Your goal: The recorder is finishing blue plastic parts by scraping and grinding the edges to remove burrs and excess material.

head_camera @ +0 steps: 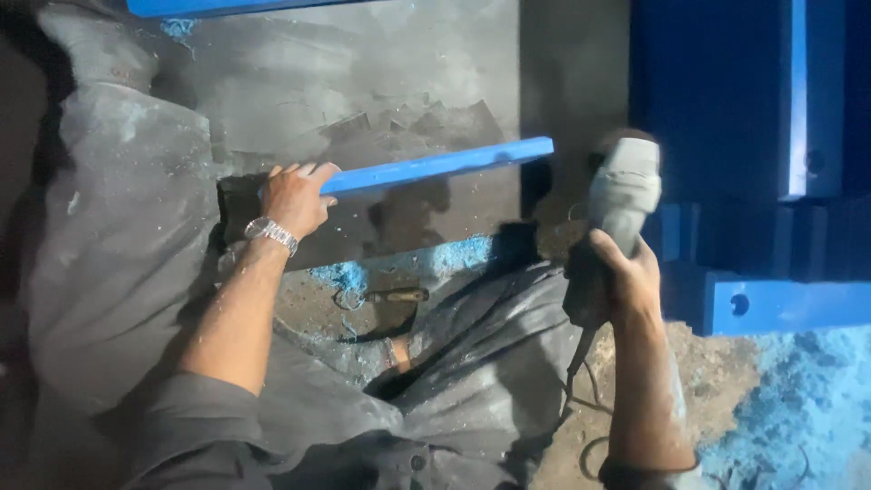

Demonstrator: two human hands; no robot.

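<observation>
My left hand (295, 198) reaches far, fingers curled over the near-left end of a blue bar (435, 167) lying across the grey slab (363, 82). My right hand (628, 277), wrist raised, grips a grey power tool (617, 213).

left hand (295, 198): on the left end of the bar (435, 168); wristwatch (270, 234) on the wrist just below it
bar: runs from the left hand rightward and slightly up, across the flat slab (381, 91) behind it
right hand (628, 281): right of the bar's far end, apart from it; wrapped around the power tool (621, 204)
power tool: rises above the right hand; its cord (581, 363) hangs below
small tool (395, 296): on the ground between the arms, below the bar
drilled blocks (780, 304): far right, beyond the right hand
dust pile (798, 408): on the ground at lower right
legs (481, 363): folded between both arms
</observation>
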